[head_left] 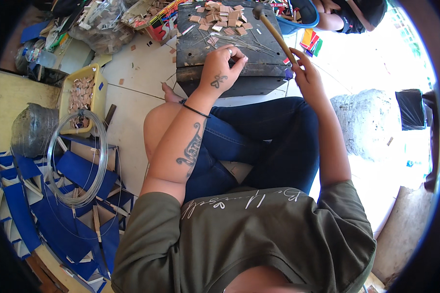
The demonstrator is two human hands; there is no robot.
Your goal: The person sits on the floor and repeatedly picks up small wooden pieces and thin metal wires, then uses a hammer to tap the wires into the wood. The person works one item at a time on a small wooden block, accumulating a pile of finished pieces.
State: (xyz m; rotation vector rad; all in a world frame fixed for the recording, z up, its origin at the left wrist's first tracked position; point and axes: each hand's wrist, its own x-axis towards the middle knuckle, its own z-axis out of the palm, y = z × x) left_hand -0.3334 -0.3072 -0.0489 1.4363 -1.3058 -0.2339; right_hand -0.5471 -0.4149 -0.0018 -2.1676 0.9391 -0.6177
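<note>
My right hand (305, 75) is closed round the lower handle of a hammer (273, 33), raised over the right side of a dark wooden block (193, 57). The small metal head points away to the upper left. Above the block's near edge, my left hand (224, 68) is pinched with thumb and fingers together; whatever lies in the pinch is too small to make out. Just beyond the left hand, thin metal wire pieces (247, 45) are scattered on the block. A heap of small square wooden pieces (225, 19) covers its far part.
At the left stand a yellow basket (100, 78) of small wooden pieces and a wire coil (50, 161) over blue-faced boards (80, 171). A blue tub (312, 25) and another person (357, 17) are at the far right. A plastic-wrapped bundle (364, 122) sits right of my knee.
</note>
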